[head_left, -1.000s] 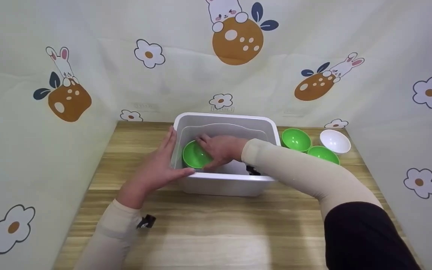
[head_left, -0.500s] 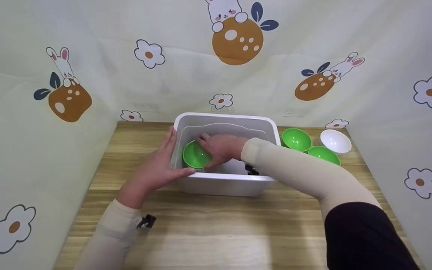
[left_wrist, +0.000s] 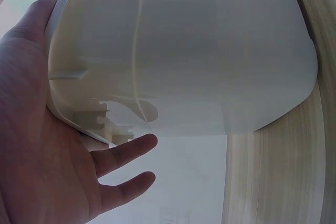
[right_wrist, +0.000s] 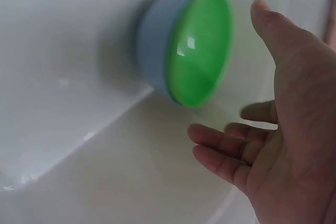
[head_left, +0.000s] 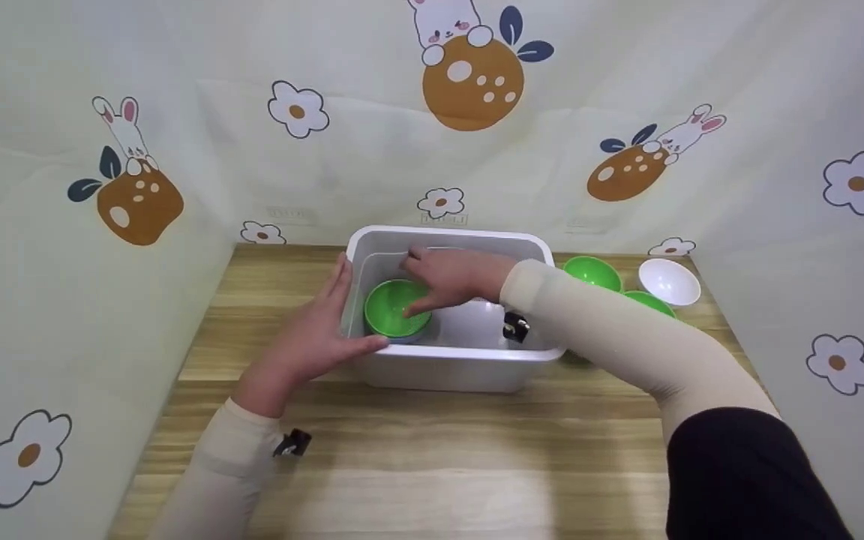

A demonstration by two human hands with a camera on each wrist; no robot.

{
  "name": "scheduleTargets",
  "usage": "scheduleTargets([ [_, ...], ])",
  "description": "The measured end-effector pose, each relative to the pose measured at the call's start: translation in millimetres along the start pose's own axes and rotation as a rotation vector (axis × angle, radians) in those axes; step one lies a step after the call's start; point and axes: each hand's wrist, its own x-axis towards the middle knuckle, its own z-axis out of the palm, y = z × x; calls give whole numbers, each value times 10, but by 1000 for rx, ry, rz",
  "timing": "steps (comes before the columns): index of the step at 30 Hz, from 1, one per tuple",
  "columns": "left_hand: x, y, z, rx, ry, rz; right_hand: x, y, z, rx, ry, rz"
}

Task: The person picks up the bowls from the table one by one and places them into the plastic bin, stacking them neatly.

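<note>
One white bin point(head_left: 456, 367): it is sitting on the wooden table point(head_left: 417, 465), toward the back.

One green bowl point(head_left: 396, 307): it is lying inside the bin at its left end, green inside facing up. In the right wrist view its outer shell point(right_wrist: 152, 51) is showing blue.

My left hand point(head_left: 310, 341): I am pressing it flat against the bin's outer left wall, fingers straight, thumb lying along the near corner. In the left wrist view my palm point(left_wrist: 42, 156) is resting against the wall.

My right hand point(head_left: 453, 276): I am holding it over the bin, just above and beside the bowl, fingers spread and relaxed, gripping nothing.

Outside the bin, to its right, three more bowls: two green ones, the farther point(head_left: 591, 271) and the nearer point(head_left: 648, 301), both partly hidden behind my right sleeve point(head_left: 612, 337), and one white bowl point(head_left: 670, 281) at the far right.

Bowl total: four, three green inside and one white.
</note>
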Motion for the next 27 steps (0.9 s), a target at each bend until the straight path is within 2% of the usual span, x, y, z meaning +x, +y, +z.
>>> scheduleTargets([
  [8,5,-10,1,-15,-10,-22,-385,43,-338,105,62,-21],
  [12,6,0,-5,-30,-8,-12,-660,49,-485,189,131,-15],
  [15,8,2,-7,-31,-5,-1,-891,64,-548,246,216,-23],
  [21,10,-22,2,-11,4,7,-1328,106,-549,300,377,-31],
  [27,14,-15,3,-17,-2,0,-1696,180,-379,347,451,14],
])
